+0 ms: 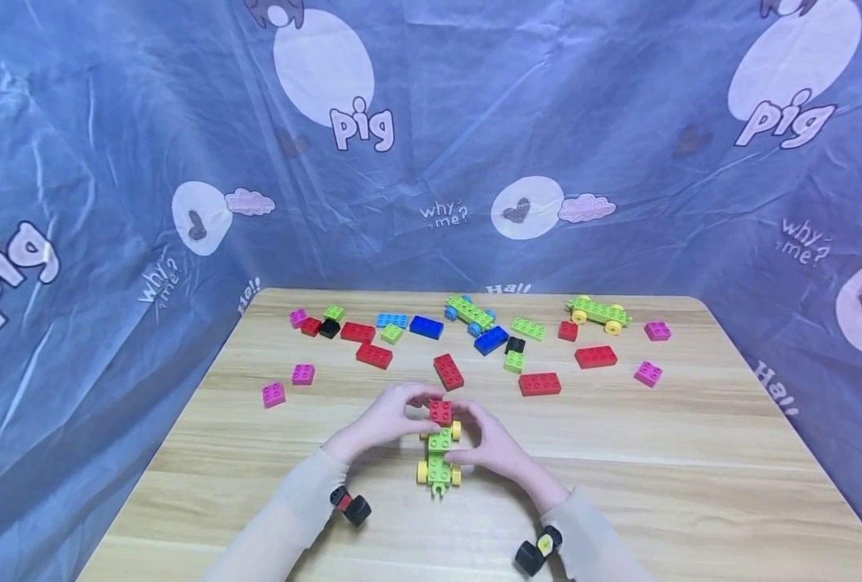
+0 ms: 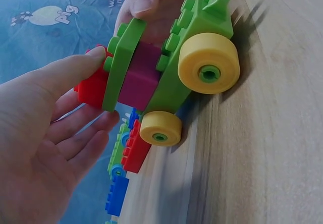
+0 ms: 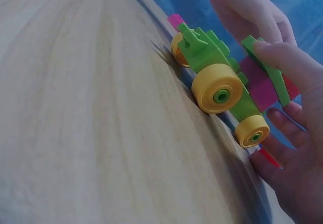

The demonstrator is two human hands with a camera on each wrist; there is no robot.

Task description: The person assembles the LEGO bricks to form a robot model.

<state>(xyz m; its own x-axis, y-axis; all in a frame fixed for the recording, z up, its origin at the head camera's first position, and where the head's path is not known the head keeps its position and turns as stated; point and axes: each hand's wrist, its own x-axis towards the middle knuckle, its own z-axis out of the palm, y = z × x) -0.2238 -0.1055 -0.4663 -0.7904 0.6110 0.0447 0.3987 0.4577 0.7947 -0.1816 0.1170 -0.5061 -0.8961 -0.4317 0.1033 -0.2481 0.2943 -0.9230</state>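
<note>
Red and square, a plastic brick [image 1: 441, 411] is pinched in the left hand [image 1: 396, 418], the right hand [image 1: 495, 446] gripping the flat green plastic plate [image 2: 122, 66] beneath, apparently for steadiness.

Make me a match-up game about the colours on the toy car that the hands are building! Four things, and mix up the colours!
Things:
1. wheels
2. thin plate
3. top block
4. lower block, under the thin plate

Colours:
A. red
B. pinkish purple
C. yellow
D. green

Right pairs: 1-C, 2-D, 3-A, 4-B.
</note>
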